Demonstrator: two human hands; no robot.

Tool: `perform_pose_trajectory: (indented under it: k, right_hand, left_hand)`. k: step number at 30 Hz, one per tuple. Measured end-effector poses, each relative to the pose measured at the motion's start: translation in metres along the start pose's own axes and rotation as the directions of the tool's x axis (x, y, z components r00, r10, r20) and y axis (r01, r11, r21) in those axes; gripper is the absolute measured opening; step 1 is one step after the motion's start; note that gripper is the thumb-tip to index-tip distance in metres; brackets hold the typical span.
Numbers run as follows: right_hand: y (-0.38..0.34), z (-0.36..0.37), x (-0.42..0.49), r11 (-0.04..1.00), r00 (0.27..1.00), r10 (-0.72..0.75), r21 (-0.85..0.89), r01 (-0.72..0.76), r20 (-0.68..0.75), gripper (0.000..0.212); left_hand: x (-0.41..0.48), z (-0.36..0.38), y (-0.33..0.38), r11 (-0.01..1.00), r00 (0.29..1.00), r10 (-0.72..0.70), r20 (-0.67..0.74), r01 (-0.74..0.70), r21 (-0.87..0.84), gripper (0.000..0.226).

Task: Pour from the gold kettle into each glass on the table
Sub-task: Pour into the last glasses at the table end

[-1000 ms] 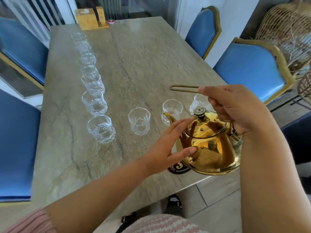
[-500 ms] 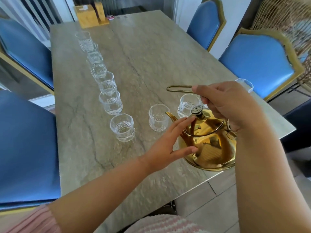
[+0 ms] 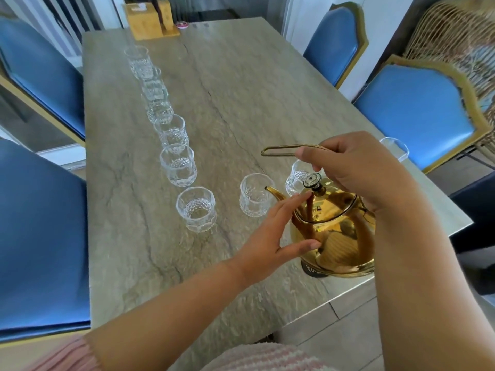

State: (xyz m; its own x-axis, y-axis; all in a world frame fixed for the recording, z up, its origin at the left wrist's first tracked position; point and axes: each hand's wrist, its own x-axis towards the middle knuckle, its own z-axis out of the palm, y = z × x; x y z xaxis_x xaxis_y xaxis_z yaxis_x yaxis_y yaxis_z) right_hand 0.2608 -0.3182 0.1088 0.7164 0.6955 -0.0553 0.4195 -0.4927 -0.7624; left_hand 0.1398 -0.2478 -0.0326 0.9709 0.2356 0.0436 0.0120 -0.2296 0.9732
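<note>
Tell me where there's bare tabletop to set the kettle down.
Free: the wide stretch of table between the column of glasses and the blue chairs, up to the wooden box. Crowded: around the gold kettle, three glasses near its spout.

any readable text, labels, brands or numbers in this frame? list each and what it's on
Nothing is legible.
Dark coaster under the kettle: pale marks, mostly hidden and too blurred to read.
Wooden box at the table's far end: a white patch on top, too small to read.
Glasses and chairs: no text visible.
</note>
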Motion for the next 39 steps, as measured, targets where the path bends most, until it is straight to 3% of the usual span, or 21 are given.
perform_pose_trajectory:
  k: [39]
  right_hand:
    - [-0.002,0.0,0.017,0.983,0.987,-0.097,-0.146,0.116,0.131,0.033]
  left_hand:
    - [0.008,0.018,-0.004,0.989,0.997,-0.019,-0.08,0.007,-0.149,0.072]
